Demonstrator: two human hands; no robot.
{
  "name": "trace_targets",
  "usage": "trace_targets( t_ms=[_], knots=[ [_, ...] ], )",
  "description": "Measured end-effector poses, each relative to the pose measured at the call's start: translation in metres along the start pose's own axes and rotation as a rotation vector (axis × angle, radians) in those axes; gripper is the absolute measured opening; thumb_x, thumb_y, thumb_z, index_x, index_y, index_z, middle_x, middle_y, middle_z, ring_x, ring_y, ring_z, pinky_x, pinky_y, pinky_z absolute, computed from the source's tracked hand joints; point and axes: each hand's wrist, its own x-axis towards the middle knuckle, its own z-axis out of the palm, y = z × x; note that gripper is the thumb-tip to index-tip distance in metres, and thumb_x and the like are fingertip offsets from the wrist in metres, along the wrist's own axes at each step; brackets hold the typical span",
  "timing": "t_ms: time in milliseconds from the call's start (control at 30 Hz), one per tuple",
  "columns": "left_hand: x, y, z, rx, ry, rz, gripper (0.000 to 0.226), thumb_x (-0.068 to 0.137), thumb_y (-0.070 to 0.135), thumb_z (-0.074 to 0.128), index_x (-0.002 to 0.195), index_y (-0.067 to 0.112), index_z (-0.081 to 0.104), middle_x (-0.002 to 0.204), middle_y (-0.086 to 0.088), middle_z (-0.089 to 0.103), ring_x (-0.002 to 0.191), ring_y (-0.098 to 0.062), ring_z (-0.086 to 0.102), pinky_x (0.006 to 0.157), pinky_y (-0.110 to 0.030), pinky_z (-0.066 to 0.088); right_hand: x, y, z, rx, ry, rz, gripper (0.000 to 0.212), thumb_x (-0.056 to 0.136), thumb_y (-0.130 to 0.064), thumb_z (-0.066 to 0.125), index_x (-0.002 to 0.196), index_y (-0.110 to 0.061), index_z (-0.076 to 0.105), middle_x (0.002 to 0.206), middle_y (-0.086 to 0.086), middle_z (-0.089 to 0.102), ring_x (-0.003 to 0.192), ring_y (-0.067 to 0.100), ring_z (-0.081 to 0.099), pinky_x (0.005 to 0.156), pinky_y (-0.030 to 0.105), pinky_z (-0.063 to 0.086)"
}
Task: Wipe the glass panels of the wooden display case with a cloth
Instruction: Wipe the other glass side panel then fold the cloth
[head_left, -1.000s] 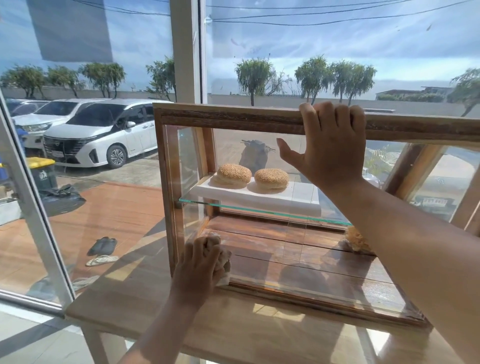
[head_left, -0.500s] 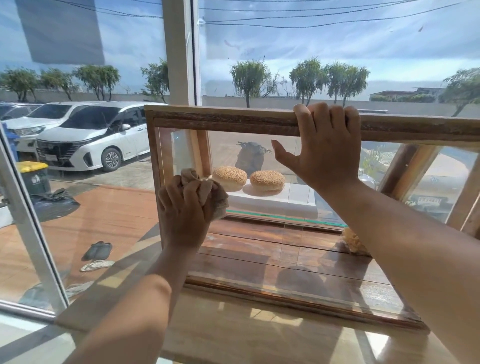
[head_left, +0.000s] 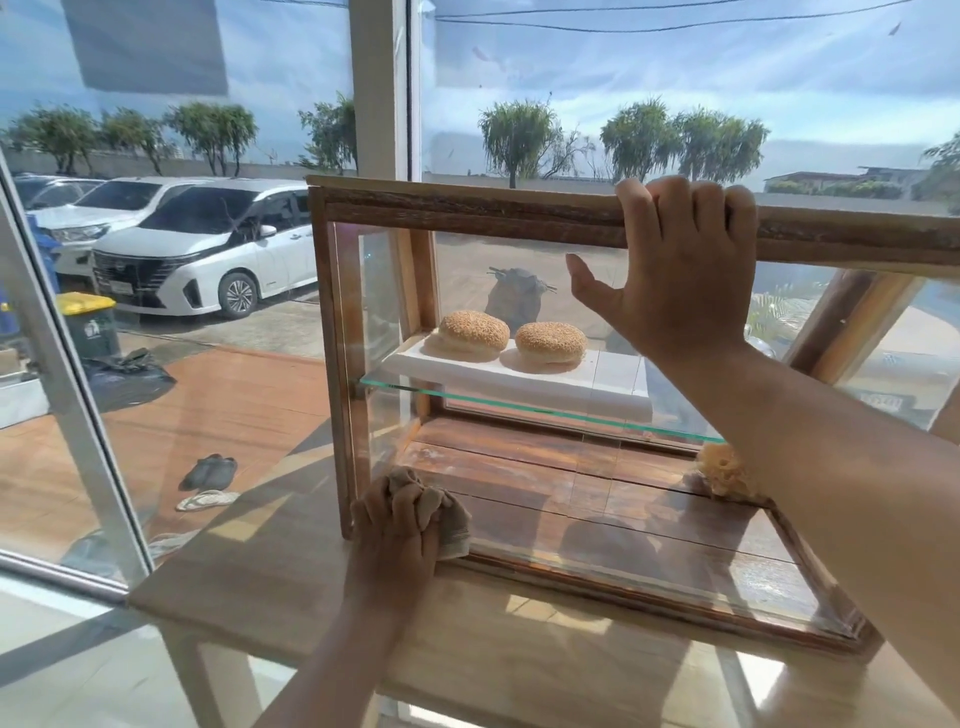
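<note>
A wooden display case (head_left: 467, 213) with glass panels stands on a light wooden table (head_left: 270, 561) before a big window. My left hand (head_left: 396, 527) grips a bunched beige cloth (head_left: 451, 517) and presses it on the front glass at the lower left corner. My right hand (head_left: 680, 275) holds the case's top front rail, fingers hooked over it, thumb spread out on the glass. Inside, two sesame buns (head_left: 474, 332) lie on a white tray (head_left: 613, 387) on a glass shelf (head_left: 519, 402).
A pale, frilly lump (head_left: 719, 467) lies on the case's wooden floor at the right. The window frame post (head_left: 379, 88) rises behind the case. Outside are parked white cars (head_left: 208, 249), a yellow-lidded bin (head_left: 91, 322) and sandals (head_left: 208, 483) on a wooden deck.
My left hand moved the cloth up the left side of the front glass and back down to the lower left corner. My right hand stayed on the top rail.
</note>
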Motion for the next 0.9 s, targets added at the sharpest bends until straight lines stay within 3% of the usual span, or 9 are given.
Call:
trace_targets(
  t_ms=[100,433,600,733,900],
  knots=[
    [0.025,0.006,-0.013,-0.042,0.051,-0.009,0.025,0.089,0.032,0.049,0.105,0.014,0.045,0.116,-0.019,0.051,0.102,-0.042,0.05,0.089,-0.05,0.041,0.0,0.001,-0.001,0.001,-0.002,0.011,0.06,0.099,-0.06,0.04,0.122,-0.007,0.055,0.105,0.016,0.059,0.094,0.035,0.055,0.09,0.047,0.036],
    [0.191,0.063,-0.095,0.015,0.408,0.039,0.033,0.095,0.036,0.045,0.11,0.007,0.041,0.117,-0.023,0.045,0.102,-0.037,0.043,0.092,-0.041,0.028,-0.001,0.0,-0.002,0.013,-0.027,0.009,0.059,0.099,-0.06,0.042,0.12,-0.006,0.055,0.102,0.016,0.057,0.091,0.035,0.053,0.089,0.047,0.034],
    [0.211,0.064,-0.106,0.046,0.409,0.067,0.035,0.094,0.039,0.046,0.109,0.007,0.043,0.121,-0.026,0.043,0.103,-0.04,0.042,0.091,-0.045,0.029,-0.001,0.0,-0.002,0.017,-0.014,0.015,0.058,0.098,-0.06,0.043,0.118,-0.007,0.056,0.1,0.015,0.057,0.089,0.034,0.053,0.089,0.047,0.035],
    [0.205,0.08,-0.099,0.024,0.413,-0.031,0.038,0.093,0.037,0.048,0.11,0.003,0.049,0.124,-0.028,0.044,0.105,-0.04,0.042,0.093,-0.049,0.034,-0.001,0.0,-0.002,0.024,-0.023,0.01,0.059,0.099,-0.06,0.041,0.119,-0.007,0.057,0.102,0.015,0.058,0.09,0.034,0.054,0.089,0.047,0.036],
    [0.199,0.105,-0.087,0.132,0.398,0.238,0.031,0.091,0.036,0.052,0.11,0.013,0.045,0.118,-0.025,0.05,0.098,-0.036,0.043,0.085,-0.045,0.037,-0.001,-0.001,-0.002,0.038,-0.017,0.016,0.059,0.099,-0.059,0.042,0.12,-0.006,0.057,0.102,0.015,0.059,0.09,0.034,0.054,0.088,0.047,0.038]
  ],
)
